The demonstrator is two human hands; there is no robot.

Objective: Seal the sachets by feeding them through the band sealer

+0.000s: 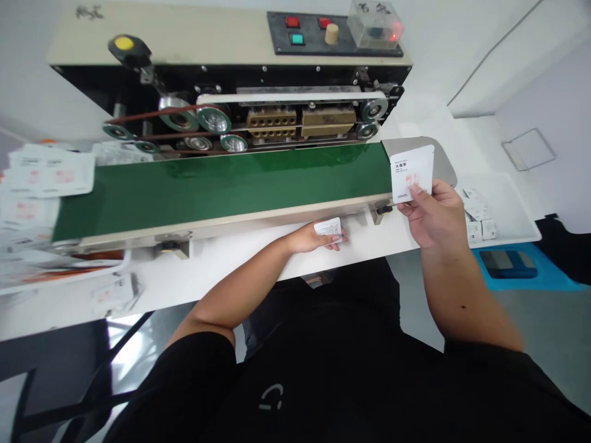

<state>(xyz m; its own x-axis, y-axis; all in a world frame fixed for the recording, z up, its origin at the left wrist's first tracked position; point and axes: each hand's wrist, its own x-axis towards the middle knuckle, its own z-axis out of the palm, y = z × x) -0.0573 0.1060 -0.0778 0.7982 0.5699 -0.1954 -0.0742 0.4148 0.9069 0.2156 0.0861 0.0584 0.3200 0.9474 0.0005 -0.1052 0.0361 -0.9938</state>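
Note:
Between the thumb and fingers of my right hand [436, 212] is a white printed sachet [412, 172], held upright with red and black print facing me. It is beside the right end of the green conveyor belt [240, 184], in front of a grey metal plate [404, 146]. My left hand [316, 238] is low in front of the belt, just over the white table, its fingers closed on a small white packet [329, 229] with fine print. Behind the belt stands a band sealing machine [221, 37] with pulleys, belts and brass blocks.
A pile of white sachets [41, 178] lies at the belt's left end, above a white tray [101, 264]. On the right, a white bin [512, 203] holds several small packets [480, 221]. A blue plastic stool [530, 264] stands below. Control buttons [295, 31] sit on top of the machine.

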